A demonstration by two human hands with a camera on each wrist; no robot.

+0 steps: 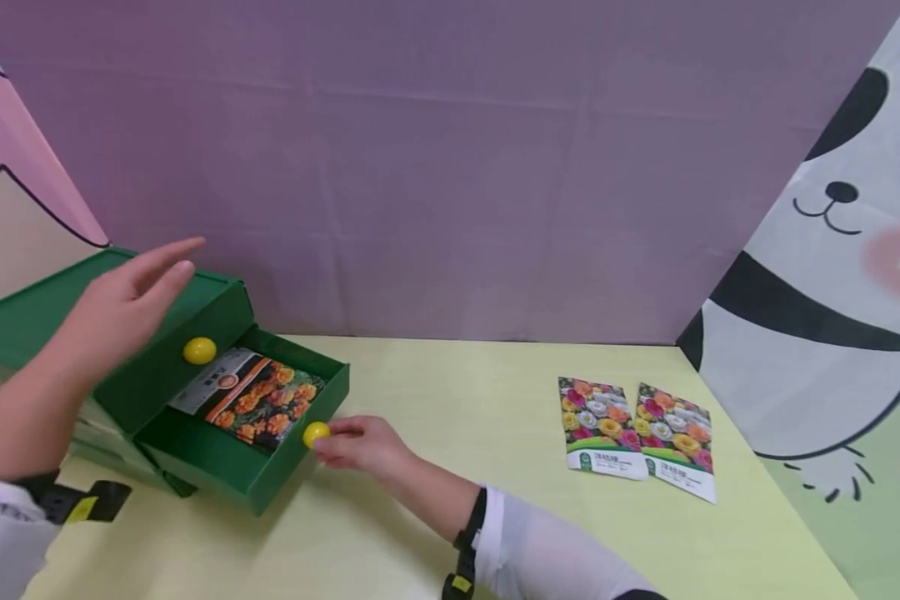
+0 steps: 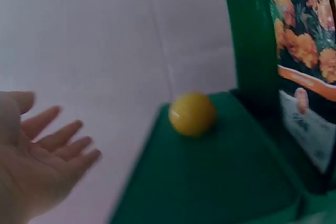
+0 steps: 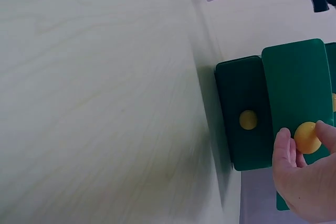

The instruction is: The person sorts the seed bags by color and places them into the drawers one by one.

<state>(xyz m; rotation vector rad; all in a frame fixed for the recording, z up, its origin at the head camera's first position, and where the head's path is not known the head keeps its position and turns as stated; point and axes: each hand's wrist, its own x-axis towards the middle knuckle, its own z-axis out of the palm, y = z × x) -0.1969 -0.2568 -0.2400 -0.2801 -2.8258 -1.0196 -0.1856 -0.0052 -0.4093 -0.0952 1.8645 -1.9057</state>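
Observation:
A green drawer box stands at the left of the table with one drawer pulled out. My right hand pinches the round yellow knob on that drawer's front between thumb and fingers; the right wrist view shows the same grip on the knob. Inside the drawer lies a seed packet printed with orange flowers. My left hand is raised over the box top, fingers extended and holding nothing. Another yellow knob sits on the closed drawer above.
Two seed packets with multicoloured flowers lie side by side on the right of the pale table. A purple cloth wall rises behind. A panda-printed panel stands on the right. Another closed drawer front shows in the right wrist view.

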